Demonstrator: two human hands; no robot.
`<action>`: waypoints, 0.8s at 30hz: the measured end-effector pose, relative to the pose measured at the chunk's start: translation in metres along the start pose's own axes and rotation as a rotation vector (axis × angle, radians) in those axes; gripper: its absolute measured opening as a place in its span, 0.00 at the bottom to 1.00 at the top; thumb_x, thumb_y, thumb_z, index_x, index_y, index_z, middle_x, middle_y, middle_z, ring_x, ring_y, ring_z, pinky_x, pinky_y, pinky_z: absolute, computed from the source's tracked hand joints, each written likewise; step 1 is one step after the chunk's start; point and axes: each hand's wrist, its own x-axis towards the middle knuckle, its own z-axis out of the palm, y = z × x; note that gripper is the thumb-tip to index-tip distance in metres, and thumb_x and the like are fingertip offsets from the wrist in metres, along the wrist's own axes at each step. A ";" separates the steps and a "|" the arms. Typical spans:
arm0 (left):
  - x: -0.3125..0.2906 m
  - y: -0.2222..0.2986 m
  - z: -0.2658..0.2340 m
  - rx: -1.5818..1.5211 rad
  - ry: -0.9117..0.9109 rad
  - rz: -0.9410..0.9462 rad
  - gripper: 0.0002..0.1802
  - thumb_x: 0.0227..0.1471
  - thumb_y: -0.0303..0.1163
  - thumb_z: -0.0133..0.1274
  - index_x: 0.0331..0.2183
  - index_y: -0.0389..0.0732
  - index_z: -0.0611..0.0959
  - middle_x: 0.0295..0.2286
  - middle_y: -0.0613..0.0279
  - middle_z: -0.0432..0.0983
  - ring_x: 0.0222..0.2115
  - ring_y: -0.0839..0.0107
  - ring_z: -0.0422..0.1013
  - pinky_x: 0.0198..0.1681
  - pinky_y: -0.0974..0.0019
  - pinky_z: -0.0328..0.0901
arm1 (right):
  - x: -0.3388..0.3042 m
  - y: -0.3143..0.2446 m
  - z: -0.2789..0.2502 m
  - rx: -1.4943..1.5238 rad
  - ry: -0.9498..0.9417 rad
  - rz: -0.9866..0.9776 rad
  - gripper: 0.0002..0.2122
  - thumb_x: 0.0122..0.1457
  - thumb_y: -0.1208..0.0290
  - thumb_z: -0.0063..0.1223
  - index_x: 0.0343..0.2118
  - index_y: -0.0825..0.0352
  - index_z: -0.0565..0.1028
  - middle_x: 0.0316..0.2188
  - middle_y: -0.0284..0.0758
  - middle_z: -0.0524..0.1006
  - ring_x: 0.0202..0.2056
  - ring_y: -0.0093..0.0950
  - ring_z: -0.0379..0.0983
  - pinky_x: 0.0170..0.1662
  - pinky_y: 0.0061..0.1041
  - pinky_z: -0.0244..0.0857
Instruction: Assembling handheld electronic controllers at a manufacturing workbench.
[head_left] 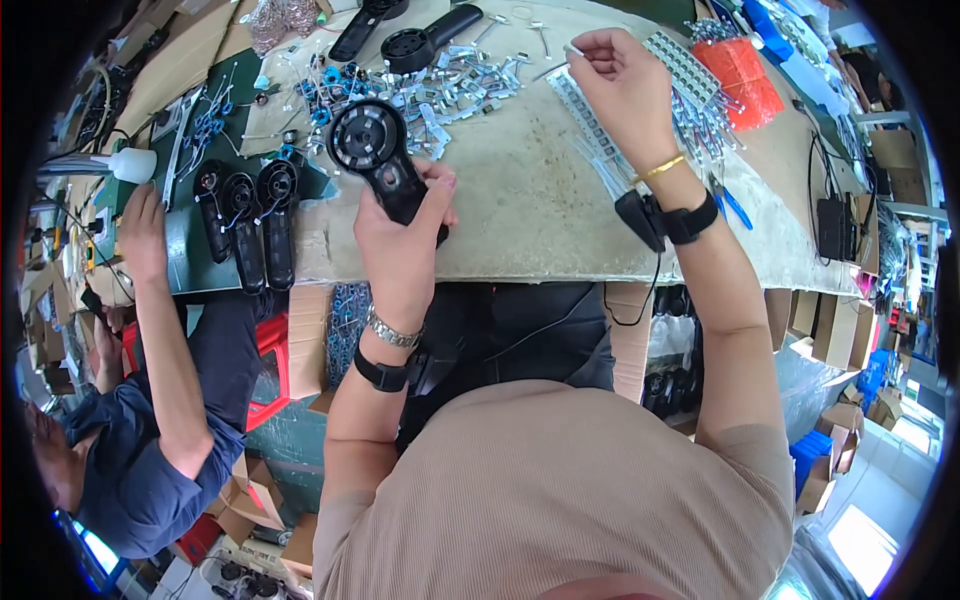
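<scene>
One worktable (520, 200) spread before me, with a black round-headed housing (376, 155) at eleven o'clock gripped in my left hand (395, 245) and, at one o'clock, a slim metal piece (573, 50) pinched narrowly in my right hand (630, 95).

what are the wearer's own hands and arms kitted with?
Both hands ungloved. Left hand: silver metal-link band, black strap below. Right hand: gold-coloured bracelet, black wristband, black box with thin black cable. Ribbed tan short sleeves, forearms otherwise bare.
</scene>
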 end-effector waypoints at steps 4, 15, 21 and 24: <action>-0.002 0.004 0.020 0.079 -0.008 0.031 0.15 0.57 0.22 0.66 0.44 0.37 0.79 0.37 0.61 0.83 0.25 0.79 0.75 0.30 0.72 0.70 | -0.039 -0.028 -0.010 0.430 -0.062 0.194 0.12 0.66 0.76 0.62 0.48 0.77 0.80 0.41 0.39 0.85 0.39 0.26 0.85 0.44 0.21 0.80; -0.031 -0.007 0.022 0.078 -0.071 0.021 0.22 0.54 0.24 0.70 0.47 0.34 0.77 0.39 0.59 0.84 0.27 0.79 0.76 0.32 0.73 0.71 | -0.115 -0.050 -0.005 0.640 -0.128 0.344 0.12 0.66 0.80 0.62 0.50 0.78 0.79 0.40 0.40 0.84 0.40 0.27 0.85 0.46 0.23 0.81; -0.036 -0.004 0.015 0.369 -0.083 0.184 0.21 0.55 0.24 0.68 0.47 0.34 0.77 0.37 0.59 0.84 0.29 0.77 0.77 0.33 0.70 0.72 | -0.124 -0.042 -0.013 0.678 -0.231 0.335 0.11 0.65 0.80 0.63 0.49 0.76 0.79 0.39 0.39 0.85 0.39 0.26 0.85 0.45 0.21 0.80; -0.035 -0.002 0.012 0.612 -0.187 0.316 0.21 0.56 0.24 0.67 0.48 0.35 0.76 0.36 0.56 0.84 0.29 0.68 0.78 0.34 0.64 0.73 | -0.122 -0.043 -0.017 0.661 -0.263 0.373 0.12 0.64 0.81 0.63 0.49 0.76 0.78 0.39 0.39 0.85 0.38 0.26 0.85 0.44 0.21 0.80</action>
